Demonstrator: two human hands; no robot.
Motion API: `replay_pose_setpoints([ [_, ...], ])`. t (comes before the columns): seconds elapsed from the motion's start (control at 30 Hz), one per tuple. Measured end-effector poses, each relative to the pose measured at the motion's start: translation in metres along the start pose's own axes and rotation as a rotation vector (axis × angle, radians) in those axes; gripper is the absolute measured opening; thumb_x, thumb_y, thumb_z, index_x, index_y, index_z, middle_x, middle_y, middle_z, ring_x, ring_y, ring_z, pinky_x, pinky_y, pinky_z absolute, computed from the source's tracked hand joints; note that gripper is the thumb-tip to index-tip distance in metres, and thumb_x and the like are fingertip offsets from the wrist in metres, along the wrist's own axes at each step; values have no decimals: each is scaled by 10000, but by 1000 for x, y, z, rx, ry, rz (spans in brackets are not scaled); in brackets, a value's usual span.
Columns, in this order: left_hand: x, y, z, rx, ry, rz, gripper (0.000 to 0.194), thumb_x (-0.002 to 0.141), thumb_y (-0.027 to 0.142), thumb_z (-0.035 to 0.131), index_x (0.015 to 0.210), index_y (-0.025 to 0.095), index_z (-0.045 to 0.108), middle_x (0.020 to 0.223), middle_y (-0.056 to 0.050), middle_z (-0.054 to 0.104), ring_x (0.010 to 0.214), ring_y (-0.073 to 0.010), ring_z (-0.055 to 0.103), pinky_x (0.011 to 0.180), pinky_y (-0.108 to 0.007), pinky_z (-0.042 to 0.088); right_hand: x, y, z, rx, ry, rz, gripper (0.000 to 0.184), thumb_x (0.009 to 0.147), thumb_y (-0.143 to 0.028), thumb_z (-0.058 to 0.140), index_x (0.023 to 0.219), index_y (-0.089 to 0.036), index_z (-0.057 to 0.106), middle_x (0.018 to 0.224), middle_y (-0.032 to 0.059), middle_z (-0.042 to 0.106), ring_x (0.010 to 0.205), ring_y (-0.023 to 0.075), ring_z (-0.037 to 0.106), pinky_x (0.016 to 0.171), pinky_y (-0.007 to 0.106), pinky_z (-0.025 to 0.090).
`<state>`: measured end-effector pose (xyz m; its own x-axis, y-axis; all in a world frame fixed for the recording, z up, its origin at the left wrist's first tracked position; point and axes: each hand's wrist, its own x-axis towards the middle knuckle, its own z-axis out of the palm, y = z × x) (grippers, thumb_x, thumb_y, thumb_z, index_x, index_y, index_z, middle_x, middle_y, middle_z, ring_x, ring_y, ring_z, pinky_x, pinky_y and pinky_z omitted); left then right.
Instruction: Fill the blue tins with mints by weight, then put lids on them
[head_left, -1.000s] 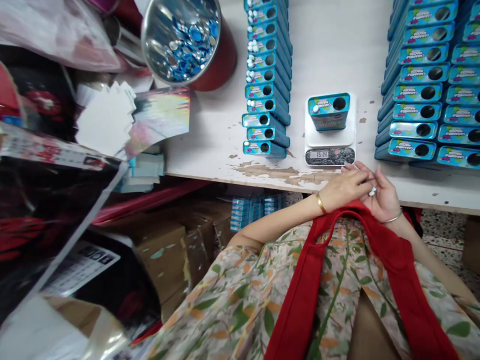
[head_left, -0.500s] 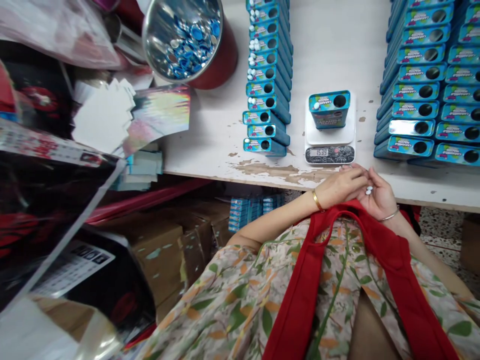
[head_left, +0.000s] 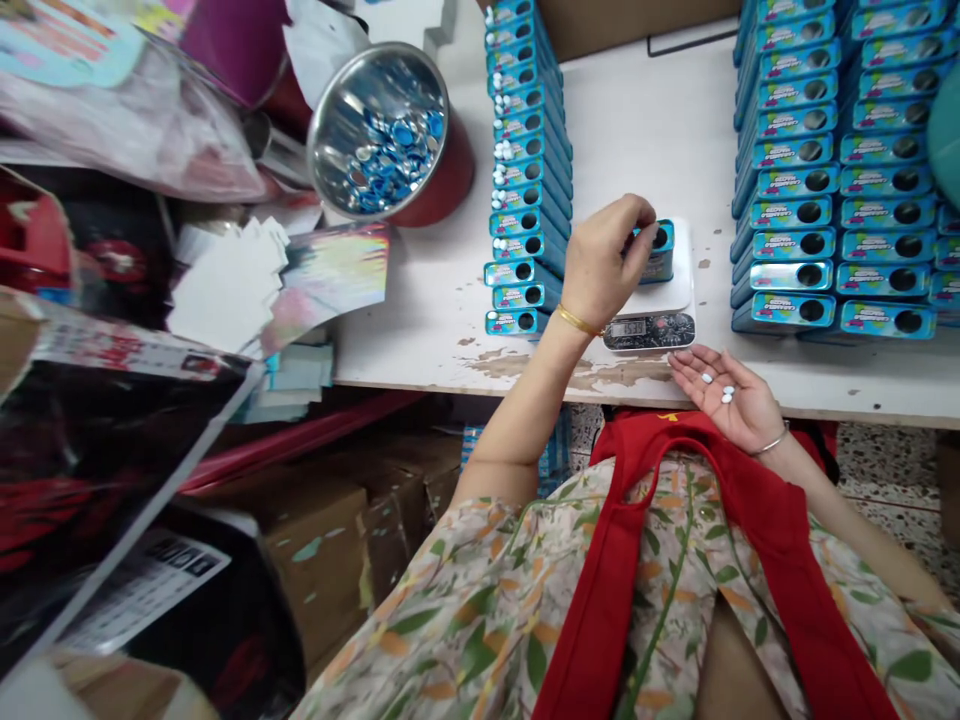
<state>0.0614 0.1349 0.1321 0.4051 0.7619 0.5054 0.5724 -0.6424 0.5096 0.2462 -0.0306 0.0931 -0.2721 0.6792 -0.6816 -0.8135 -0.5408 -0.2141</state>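
My left hand (head_left: 601, 258) is over a blue candy tin (head_left: 660, 266) standing on a small white digital scale (head_left: 681, 292). Its thumb and fingertips are pinched together at the tin's top; what they hold, if anything, is hidden. Most of the tin's top lies behind that hand, though part of its round dark opening shows. The scale's display (head_left: 628, 328) appears to show the digits 1539. My right hand (head_left: 739, 415) lies palm up near the table's front edge, fingers stretched out, with a few small white candies (head_left: 727, 394) resting on the palm.
A row of blue tins (head_left: 517, 222), several with white candies on top, stands left of the scale. More tins (head_left: 795, 216) stand in columns to the right. A metal bucket (head_left: 442, 170) of blue-and-silver caps is at back left. Cardboard boxes (head_left: 315, 560) sit below the table.
My hands were together at the table edge; my left hand has moved forward and left to the tin on the scale. My right palm has opened out flatter. The camera view has shifted.
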Motion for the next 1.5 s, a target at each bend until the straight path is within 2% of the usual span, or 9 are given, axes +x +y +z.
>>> replay_pose_setpoints([
  [0.27,-24,-5,-9,105,4,-134,352,1076,506,352,1014,237,570,989,-47,685,1031,-226,639,1018,-495,481,4,0,-1,-10,-73,10,260,1020,-336,522,1032,-171,722,1109,94,774,1141,195,726,1037,342,591],
  [0.37,-42,7,-14,157,57,-231,314,1086,456,332,1094,252,570,1081,-39,713,1172,-237,625,1242,-633,261,5,-1,-2,-16,-81,22,220,1002,-348,571,1035,-185,716,1108,93,773,1151,192,722,1030,336,594],
  [0.47,-55,16,-10,200,65,-257,327,1094,407,277,1188,255,551,1146,-47,712,1336,-249,574,1285,-679,146,5,-1,-2,-12,-79,23,213,995,-346,587,1035,-180,713,1115,99,769,1162,198,717,1030,342,595],
  [0.73,-33,11,8,58,33,-173,442,1093,540,197,1137,225,503,1118,-32,733,1142,-154,688,1330,-554,225,3,-2,2,-9,-53,17,278,1025,-335,512,1017,-158,726,1072,99,777,1125,196,732,976,301,615],
  [0.9,-25,24,9,-112,-30,-111,338,1107,466,232,1156,225,464,1247,-68,722,1265,-133,644,1303,-486,310,2,-1,2,-15,-54,17,267,1018,-348,531,1030,-160,720,1094,105,770,1138,201,725,975,310,615],
  [1.07,-55,59,23,-110,-247,93,322,1096,332,296,1115,202,590,1179,-80,739,1187,-158,667,1147,-449,479,5,-1,2,30,-45,-8,261,1028,-365,524,991,-183,707,1029,78,770,1011,169,744,938,313,629],
  [1.2,-91,74,39,-1,-467,198,307,1066,308,388,1042,200,674,1158,-80,730,1131,-181,651,1093,-455,481,8,-1,-1,108,32,-28,257,1054,-229,468,923,-203,688,914,1,754,801,87,722,762,187,630],
  [1.33,-108,78,37,-43,-445,195,262,1055,322,449,1089,210,684,1194,-75,727,1138,-174,644,1105,-460,464,11,2,-11,55,87,-14,213,1004,-132,514,899,-187,691,875,3,739,709,75,689,634,134,594],
  [1.5,-101,69,16,-136,-381,241,221,1047,288,463,1002,231,672,1065,-28,761,1016,-146,674,1015,-370,528,10,1,-19,-52,78,-86,171,913,-100,554,955,-175,701,850,41,743,790,120,712,678,190,629],
])
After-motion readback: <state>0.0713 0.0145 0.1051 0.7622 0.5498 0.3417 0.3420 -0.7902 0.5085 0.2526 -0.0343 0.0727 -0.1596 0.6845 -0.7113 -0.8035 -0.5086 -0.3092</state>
